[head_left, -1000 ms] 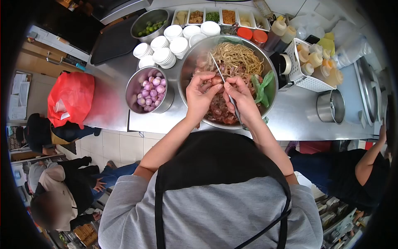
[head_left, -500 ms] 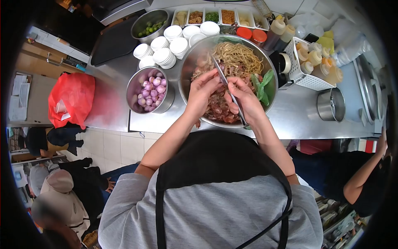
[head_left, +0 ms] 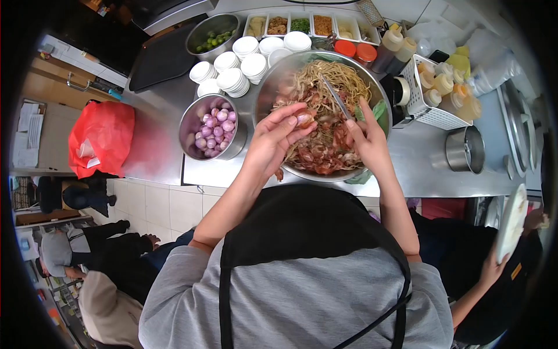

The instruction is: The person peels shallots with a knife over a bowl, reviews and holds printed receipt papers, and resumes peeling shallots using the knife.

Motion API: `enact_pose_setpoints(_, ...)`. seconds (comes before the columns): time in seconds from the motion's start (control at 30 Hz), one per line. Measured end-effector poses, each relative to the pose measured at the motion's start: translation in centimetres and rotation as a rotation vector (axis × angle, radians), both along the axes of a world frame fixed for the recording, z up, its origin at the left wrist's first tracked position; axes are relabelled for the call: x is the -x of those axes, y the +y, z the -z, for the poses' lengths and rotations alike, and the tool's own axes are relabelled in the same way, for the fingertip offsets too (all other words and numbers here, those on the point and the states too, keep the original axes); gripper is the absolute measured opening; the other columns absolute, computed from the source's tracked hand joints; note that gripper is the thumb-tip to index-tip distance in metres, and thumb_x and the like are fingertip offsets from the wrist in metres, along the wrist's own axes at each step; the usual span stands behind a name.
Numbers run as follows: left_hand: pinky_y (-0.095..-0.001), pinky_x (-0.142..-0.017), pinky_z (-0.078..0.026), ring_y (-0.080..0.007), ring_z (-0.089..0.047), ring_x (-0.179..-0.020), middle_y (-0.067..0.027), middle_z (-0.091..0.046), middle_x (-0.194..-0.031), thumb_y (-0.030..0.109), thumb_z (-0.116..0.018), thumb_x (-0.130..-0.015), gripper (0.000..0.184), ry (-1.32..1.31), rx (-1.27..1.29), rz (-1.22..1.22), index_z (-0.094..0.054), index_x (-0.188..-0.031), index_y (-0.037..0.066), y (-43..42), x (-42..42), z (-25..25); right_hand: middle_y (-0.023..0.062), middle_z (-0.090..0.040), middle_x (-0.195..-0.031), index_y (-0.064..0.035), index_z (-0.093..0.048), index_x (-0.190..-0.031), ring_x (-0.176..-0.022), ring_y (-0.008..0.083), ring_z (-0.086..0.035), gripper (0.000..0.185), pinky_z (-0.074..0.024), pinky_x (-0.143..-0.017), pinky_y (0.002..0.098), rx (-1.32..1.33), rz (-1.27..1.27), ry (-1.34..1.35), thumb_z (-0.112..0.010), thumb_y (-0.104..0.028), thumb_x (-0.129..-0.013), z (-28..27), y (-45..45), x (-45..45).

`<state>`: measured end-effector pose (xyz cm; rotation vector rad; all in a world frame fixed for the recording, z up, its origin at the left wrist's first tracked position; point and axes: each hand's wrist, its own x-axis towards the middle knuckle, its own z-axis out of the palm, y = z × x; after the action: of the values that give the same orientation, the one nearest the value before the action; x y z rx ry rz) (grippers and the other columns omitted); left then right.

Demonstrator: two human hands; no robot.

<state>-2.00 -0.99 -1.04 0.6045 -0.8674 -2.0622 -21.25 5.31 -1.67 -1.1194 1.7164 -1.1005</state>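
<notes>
My left hand (head_left: 272, 141) pinches a shallot (head_left: 304, 120) with papery brownish-pink skin, over the left side of a large steel bowl (head_left: 263, 96). My right hand (head_left: 369, 144) grips a knife (head_left: 333, 94), its blade slanting up and left above the bowl; the handle is mostly covered by my fingers. Reddish shallot skins (head_left: 322, 156) fill the near part of the bowl. A tangle of pale, stringy roots or stems (head_left: 343, 75) lies at its far side. Left of the bowl, a steel pot (head_left: 187, 139) holds several peeled purple shallots (head_left: 218, 128).
Stacked white dishes (head_left: 232, 80), a bowl of green limes (head_left: 210, 42) and ingredient trays (head_left: 300, 24) stand behind. A white basket of bottles (head_left: 430, 104) and a steel pot (head_left: 465, 150) are right. A red bag (head_left: 100, 136) sits left. At right, a co-worker holds a white plate (head_left: 511, 224).
My hands have moved apart, left hand with the shallot leftward, right hand with the knife rightward. The blade now points farther up and right. The co-worker at right now holds a plate.
</notes>
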Motion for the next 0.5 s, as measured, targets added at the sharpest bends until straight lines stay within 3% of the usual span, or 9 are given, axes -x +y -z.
enact_pose_setpoints(0.1,-0.0342,-0.089,-0.045,-0.0245,-0.055,-0.097,-0.0133,-0.055,-0.105,0.003,-0.05,-0.085,0.031,0.017,-0.003,-0.012,-0.046,-0.114,-0.004,0.2,0.0,0.2,-0.0015,-0.044,-0.058,-0.0087,-0.025,-0.135,-0.048,0.0053,-0.037,0.05,-0.0333,-0.048,0.0178,0.119,-0.074,-0.173,-0.044,-0.013,-0.089,-2.4,1.6,-1.8)
enact_pose_setpoints(0.17,-0.0342,-0.089,-0.045,-0.0228,-0.055,-0.097,-0.0136,-0.055,-0.107,0.003,-0.051,-0.084,0.031,0.034,0.011,-0.044,-0.047,-0.114,-0.003,0.4,0.2,0.4,-0.0029,-0.04,-0.058,-0.0087,-0.031,-0.133,-0.05,0.0044,-0.037,0.046,-0.0325,-0.047,0.0181,0.089,-0.219,-0.415,-0.043,-0.009,-0.089,-2.4,2.4,-2.6)
enact_pose_setpoints(0.2,-0.0342,-0.089,-0.045,-0.0228,-0.055,-0.097,-0.0136,-0.055,-0.107,0.003,-0.051,-0.084,0.031,0.031,0.009,-0.041,-0.047,-0.114,-0.003,0.5,0.3,0.3,-0.0041,-0.035,-0.055,-0.0073,-0.028,-0.134,-0.045,0.0034,-0.032,0.044,-0.0281,-0.042,0.0162,0.147,-0.286,-0.381,-0.038,-0.018,-0.092,-2.4,2.4,-3.2)
enact_pose_setpoints(0.37,-0.0328,-0.086,-0.046,-0.0172,-0.055,-0.096,-0.0106,-0.056,-0.108,0.002,-0.053,-0.082,0.029,-0.019,0.037,-0.055,-0.05,-0.111,-0.003,1.0,0.2,0.3,-0.0037,-0.036,-0.056,-0.0088,-0.028,-0.134,-0.047,0.0032,-0.033,0.044,-0.0281,-0.041,0.016,0.16,-0.341,-0.509,-0.038,-0.018,-0.092,-2.8,2.1,-4.6)
enact_pose_setpoints(0.43,-0.0321,-0.086,-0.046,-0.0168,-0.055,-0.096,-0.0104,-0.056,-0.108,0.0,-0.054,-0.082,0.03,-0.026,0.047,-0.076,-0.05,-0.111,-0.003,1.1,0.1,0.1,-0.0071,-0.042,-0.07,-0.0115,-0.033,-0.133,-0.052,-0.0002,-0.031,0.046,-0.0258,-0.046,0.0144,0.165,-0.337,-0.577,-0.039,-0.003,-0.088,-3.0,2.1,-4.7)
enact_pose_setpoints(0.5,-0.0313,-0.086,-0.046,-0.0164,-0.055,-0.097,-0.0103,-0.056,-0.109,-0.002,-0.054,-0.081,0.031,-0.032,0.057,-0.098,-0.05,-0.111,-0.003,1.4,0.0,-0.1,-0.0063,-0.046,-0.077,-0.011,-0.033,-0.132,-0.053,-0.0005,-0.032,0.046,-0.0266,-0.047,0.0142,0.167,-0.35,-0.576,-0.04,-0.002,-0.088,-3.0,2.1,-4.6)
